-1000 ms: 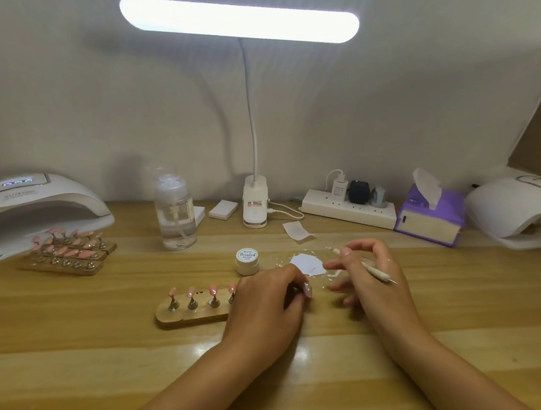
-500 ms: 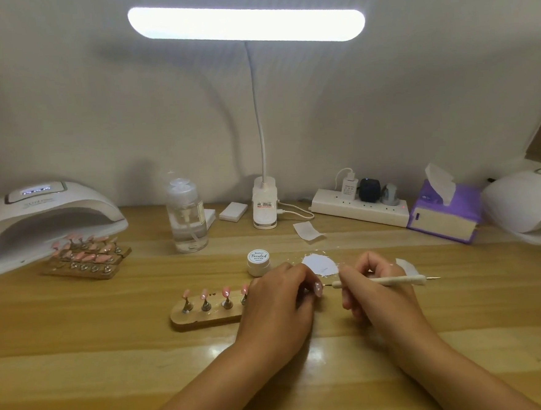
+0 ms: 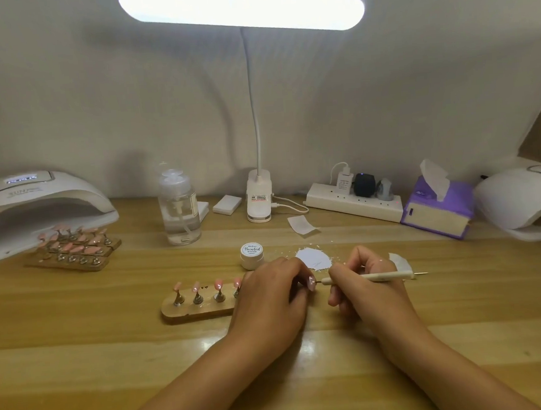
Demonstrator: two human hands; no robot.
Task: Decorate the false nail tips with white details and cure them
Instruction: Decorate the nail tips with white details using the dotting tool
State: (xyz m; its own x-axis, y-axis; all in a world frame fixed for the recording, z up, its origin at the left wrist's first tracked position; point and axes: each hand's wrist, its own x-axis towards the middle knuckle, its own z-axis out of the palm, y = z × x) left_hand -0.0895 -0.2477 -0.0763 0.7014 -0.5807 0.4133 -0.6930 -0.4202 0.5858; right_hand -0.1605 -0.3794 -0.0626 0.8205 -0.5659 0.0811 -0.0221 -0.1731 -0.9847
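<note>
One pink nail tip (image 3: 311, 282) pinched by my left hand (image 3: 269, 297): light, stiff, probably slick and smudge-prone; grip base, not face. My right hand (image 3: 365, 291) pinches detailing pen (image 3: 373, 277), point just beside tip.

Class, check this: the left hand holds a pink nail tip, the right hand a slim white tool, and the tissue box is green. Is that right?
Wrong in one point: the head view shows the tissue box is purple, not green. The left hand does hold the pink nail tip and the right hand the slim white tool.
</note>
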